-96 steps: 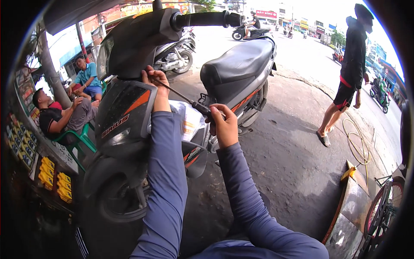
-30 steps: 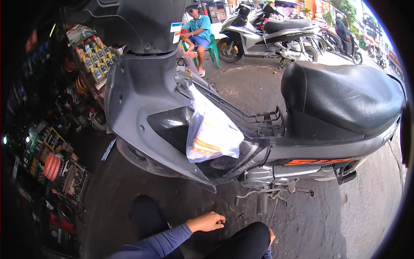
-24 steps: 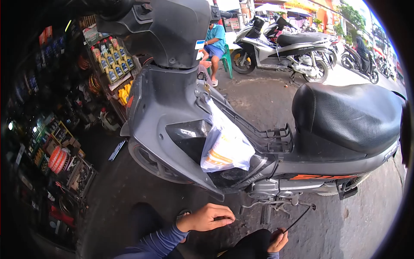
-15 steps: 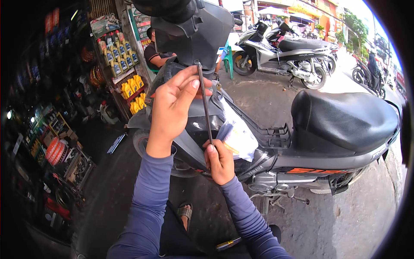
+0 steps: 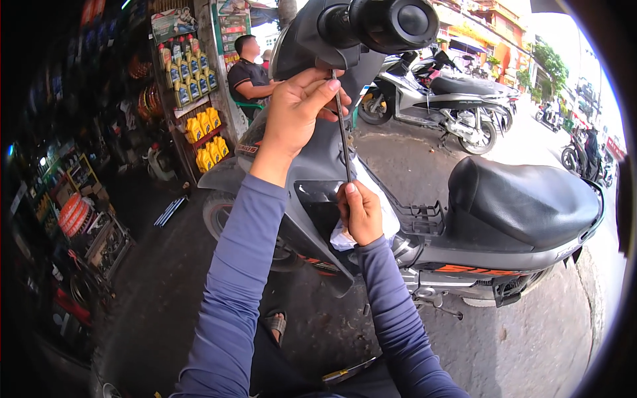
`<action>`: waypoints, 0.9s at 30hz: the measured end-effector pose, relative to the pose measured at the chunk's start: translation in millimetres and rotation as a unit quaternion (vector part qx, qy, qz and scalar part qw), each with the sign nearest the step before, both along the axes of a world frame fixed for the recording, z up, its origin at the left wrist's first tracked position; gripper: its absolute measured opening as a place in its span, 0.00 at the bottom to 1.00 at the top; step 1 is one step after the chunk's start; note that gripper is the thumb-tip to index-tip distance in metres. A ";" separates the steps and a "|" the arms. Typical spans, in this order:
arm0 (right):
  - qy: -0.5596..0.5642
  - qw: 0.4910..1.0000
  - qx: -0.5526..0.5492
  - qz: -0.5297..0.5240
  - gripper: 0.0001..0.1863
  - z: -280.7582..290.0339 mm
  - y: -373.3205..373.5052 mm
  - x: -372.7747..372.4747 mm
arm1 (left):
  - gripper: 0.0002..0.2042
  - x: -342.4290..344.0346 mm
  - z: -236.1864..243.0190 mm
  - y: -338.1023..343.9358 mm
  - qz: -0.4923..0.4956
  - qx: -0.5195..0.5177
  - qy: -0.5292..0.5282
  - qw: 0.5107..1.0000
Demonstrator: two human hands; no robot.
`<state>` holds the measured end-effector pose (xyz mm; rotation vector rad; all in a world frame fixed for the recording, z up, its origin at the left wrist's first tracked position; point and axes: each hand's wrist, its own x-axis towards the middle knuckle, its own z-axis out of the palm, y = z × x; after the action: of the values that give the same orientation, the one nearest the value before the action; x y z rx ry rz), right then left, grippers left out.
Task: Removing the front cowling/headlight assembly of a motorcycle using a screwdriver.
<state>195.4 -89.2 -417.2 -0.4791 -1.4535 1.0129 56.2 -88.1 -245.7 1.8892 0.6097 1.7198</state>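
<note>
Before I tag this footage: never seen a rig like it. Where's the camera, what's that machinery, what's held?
There is no robot. You see a person's two bare hands, with blue sleeves coming in from the lower edge. The camera is the left one of a fisheye pair worn on the head, looking down, so straight edges bend near the rim.

The machine in front is a motorbike with a black seat and a white bag ahead of it.

The left hand pinches a thin dark rod near its top; the right hand grips it lower down and hides its lower end.

At left, yellow bottles stand on a rack, and thin pale-blue sticks lie on the ground.
</note>
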 end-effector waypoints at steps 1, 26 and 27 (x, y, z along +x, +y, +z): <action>-0.003 1.000 0.002 0.011 0.18 1.1 1.4 -0.5 | 0.15 -1.1 -0.2 1.1 -0.008 0.000 -0.005 1.000; -0.039 0.983 0.018 -0.176 0.08 51.3 -0.9 -10.8 | 0.13 -12.1 4.8 9.3 -0.243 -0.092 -0.015 0.965; -0.021 0.982 0.002 -0.188 0.06 54.7 -5.0 -12.6 | 0.13 -11.3 5.2 10.9 -0.271 -0.124 -0.032 0.954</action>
<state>182.8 -94.3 -362.5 -0.7439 -1.3371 0.7003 44.9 -77.2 -240.5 1.6206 0.2315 1.2756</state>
